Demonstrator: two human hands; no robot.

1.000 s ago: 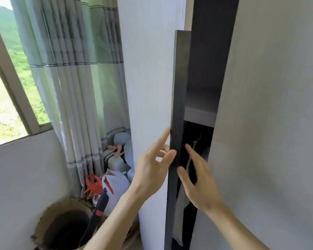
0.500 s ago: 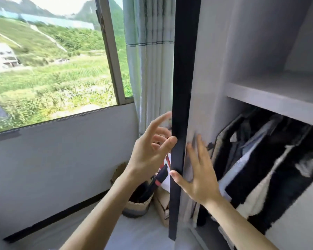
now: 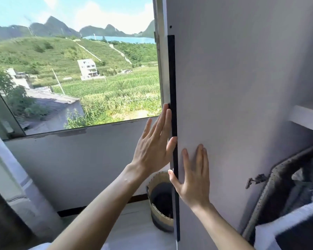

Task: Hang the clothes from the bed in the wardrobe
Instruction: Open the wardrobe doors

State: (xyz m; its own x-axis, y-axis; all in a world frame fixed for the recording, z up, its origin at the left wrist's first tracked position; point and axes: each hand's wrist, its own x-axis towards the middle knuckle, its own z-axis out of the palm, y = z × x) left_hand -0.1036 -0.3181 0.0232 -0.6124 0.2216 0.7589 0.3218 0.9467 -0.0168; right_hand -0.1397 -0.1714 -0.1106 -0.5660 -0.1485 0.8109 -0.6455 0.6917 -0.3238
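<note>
- I am pressing my right hand (image 3: 193, 179), fingers spread, flat on the wardrobe door (image 3: 242, 105); my left hand (image 3: 152, 147), fingers straight, is touching its black edge strip (image 3: 172, 78).
- Overpushing is risking the door hitting the window (image 3: 79, 78) and straining the hinge (image 3: 257, 179).
- Clothes (image 3: 296, 192) are hanging inside, at right; none from the bed are showing.
- A basket (image 3: 159, 201) is standing on the pale floor (image 3: 130, 222) beneath.

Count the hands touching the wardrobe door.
2. The left hand lies flat against the black edge strip of the wardrobe door, window side; the right hand lies flat on its pale inner face, lower.
</note>
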